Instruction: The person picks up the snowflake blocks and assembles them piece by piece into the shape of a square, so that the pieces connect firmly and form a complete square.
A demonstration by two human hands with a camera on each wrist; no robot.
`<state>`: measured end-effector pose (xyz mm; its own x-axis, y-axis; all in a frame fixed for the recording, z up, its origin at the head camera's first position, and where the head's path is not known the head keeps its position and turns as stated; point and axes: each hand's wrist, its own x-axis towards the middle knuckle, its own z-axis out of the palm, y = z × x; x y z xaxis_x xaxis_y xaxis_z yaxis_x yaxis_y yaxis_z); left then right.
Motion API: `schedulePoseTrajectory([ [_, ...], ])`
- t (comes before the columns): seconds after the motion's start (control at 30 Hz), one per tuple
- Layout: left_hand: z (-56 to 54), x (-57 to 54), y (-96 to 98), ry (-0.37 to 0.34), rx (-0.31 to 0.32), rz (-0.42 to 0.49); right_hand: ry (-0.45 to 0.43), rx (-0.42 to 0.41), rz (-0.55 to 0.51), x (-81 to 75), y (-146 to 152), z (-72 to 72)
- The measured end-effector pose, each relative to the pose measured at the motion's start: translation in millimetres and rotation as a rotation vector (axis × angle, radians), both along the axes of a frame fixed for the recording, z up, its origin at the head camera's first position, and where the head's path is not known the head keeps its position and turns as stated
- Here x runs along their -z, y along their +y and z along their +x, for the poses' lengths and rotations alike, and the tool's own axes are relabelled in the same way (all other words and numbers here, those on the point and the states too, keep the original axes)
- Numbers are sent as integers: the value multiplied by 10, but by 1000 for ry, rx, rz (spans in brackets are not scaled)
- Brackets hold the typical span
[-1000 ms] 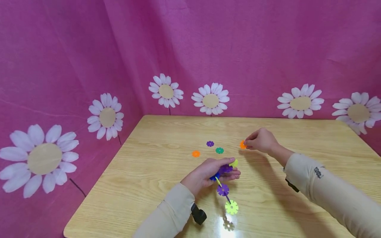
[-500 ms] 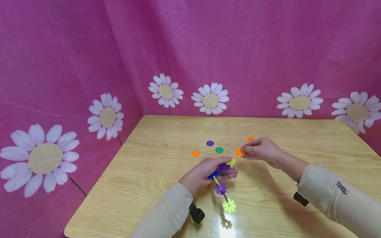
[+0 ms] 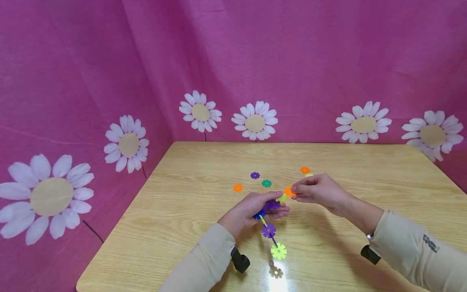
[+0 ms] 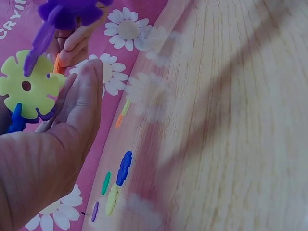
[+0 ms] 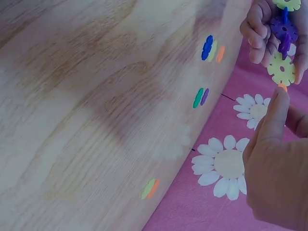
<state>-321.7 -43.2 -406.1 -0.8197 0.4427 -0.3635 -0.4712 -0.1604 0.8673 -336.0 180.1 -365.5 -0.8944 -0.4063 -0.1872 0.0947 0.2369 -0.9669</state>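
My left hand (image 3: 251,206) holds a chain of interlocking notched plastic discs, thumb on top and fingers below. A purple disc (image 3: 268,230) and a lime-yellow disc (image 3: 279,251) hang from it above the table. At the chain's upper end, another yellow disc (image 5: 281,70) sticks out past the left fingers. Between thumb and fingers, my right hand (image 3: 322,193) pinches an orange disc (image 3: 289,191), whose edge is right at that yellow disc's rim. In the right wrist view the right fingers hide most of the orange disc.
On the wooden table (image 3: 175,227) lie a loose purple disc (image 3: 255,175), a green disc (image 3: 266,183) and an orange disc (image 3: 238,187). Beyond my right hand are another orange disc (image 3: 305,170) and a yellow one (image 3: 309,174). A blue disc (image 4: 124,168) shows in the left wrist view.
My right hand has moved left and nearer with the orange disc, up to the chain's yellow end. An orange and a yellow disc have come into sight behind it. The left hand stays almost still.
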Motion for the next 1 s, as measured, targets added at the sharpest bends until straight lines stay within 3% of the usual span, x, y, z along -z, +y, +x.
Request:
schedulePoseTrajectory([
  [0.3,18,-2,4,3,6,-7,-49,37,-3,9,27,85],
  [0.8,57,-36,76,20,32,-12,-7,-55,-4,3,110,111],
  [1.0,52,-51,92,23,25,-3,-8,-50,-20,2,89,104],
])
